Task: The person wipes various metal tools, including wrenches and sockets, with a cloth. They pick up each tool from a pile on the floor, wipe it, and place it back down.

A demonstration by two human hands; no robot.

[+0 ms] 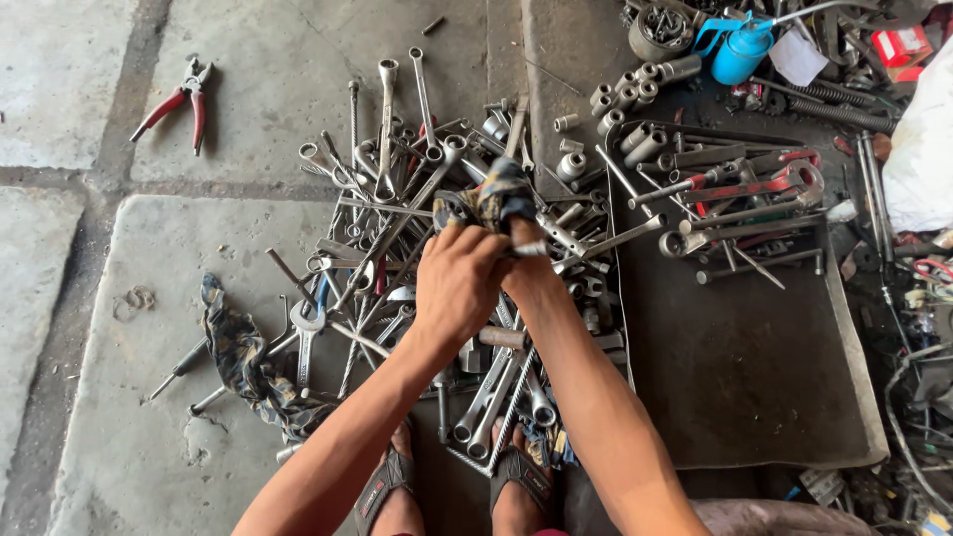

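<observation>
left grip: left hand (pixel 459 283) closed around the lower end of a dirty patterned rag (pixel 493 201), fingers curled tight, knuckles up.
right grip: right hand (pixel 524 270) tucked just behind the left, mostly hidden by it; closed on the same rag, thumb side pressed to the cloth.
rag: bunched, blue and yellow print, sticks up out of both fists; held above the tool pile, off the floor.
in the rag: cannot tell if a tool is wrapped inside.
under hands: heap of steel wrenches (pixel 397 213) and spanners, crossed over each other on the concrete floor (pixel 149 437).
near feet: both feet in sandals (pixel 387 486) at the bottom edge, touching the heap's near side.
left of heap: second rag (pixel 243 362) of similar print lying crumpled on the floor, touching a screwdriver (pixel 179 369).
far left: red-handled pliers (pixel 179 99), well apart from the pile, jaws pointing up-frame.
right of heap: dark metal tray (pixel 754 397) with sockets (pixel 625 104) in loose rows at its far end and red-marked pipe wrenches (pixel 764 184) beside them.
top right: blue oil can (pixel 740 50) just past the tray, amid springs and clutter.
</observation>
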